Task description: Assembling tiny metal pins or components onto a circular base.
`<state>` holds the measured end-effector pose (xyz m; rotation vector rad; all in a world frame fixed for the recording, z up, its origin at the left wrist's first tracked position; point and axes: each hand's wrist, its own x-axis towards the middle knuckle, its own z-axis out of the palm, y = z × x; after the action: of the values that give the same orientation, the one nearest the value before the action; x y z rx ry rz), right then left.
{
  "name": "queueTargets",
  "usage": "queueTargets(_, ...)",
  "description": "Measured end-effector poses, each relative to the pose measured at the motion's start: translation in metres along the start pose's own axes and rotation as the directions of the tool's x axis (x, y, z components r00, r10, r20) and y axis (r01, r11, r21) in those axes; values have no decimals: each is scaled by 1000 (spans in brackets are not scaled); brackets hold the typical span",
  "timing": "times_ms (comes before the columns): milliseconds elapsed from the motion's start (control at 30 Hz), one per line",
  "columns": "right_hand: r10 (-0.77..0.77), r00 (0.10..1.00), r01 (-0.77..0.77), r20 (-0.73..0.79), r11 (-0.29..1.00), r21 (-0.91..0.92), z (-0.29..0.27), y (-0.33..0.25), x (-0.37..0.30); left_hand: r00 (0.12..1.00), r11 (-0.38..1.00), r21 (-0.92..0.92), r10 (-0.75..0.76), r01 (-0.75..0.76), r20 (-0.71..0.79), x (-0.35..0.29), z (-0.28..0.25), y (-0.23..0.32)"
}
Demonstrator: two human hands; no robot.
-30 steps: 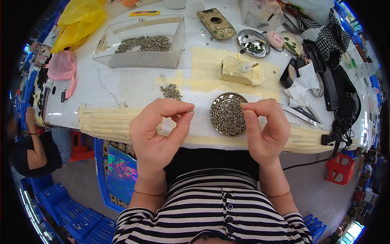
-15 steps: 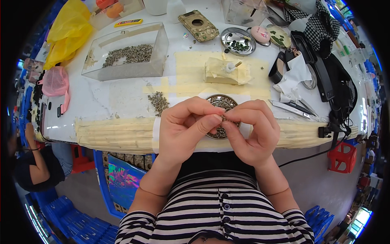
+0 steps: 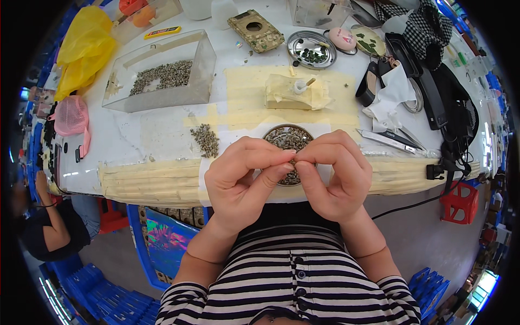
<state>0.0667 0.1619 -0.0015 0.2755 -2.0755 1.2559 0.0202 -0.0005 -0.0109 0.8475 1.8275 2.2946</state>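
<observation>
Over a round dish full of small grey-brown pieces, my two hands meet fingertip to fingertip. Thumb and forefinger of my left hand are pinched together. My right hand pinches the same way, right against it. Between the fingertips is something tiny, mostly hidden, too small to name. A loose heap of similar pieces lies on the table to the left of the dish. Behind the dish stands a tape-covered block with a small white cup and a thin stick in it.
A clear bin with more pieces stands at the back left, near a yellow bag and a pink mesh strainer. Farther back are a camouflage-patterned box and a metal plate with dark green bits. Tweezers lie at right.
My fingertips have drawn a little closer together above the dish, still pinching. The whole view has shifted slightly, and the things on the table stay in their places.
</observation>
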Motion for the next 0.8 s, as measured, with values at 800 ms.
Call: queueTargets(800,3,997,-8,73,997,79,-1,0,3,997,997,7,78,-78,15,0,-1,-4)
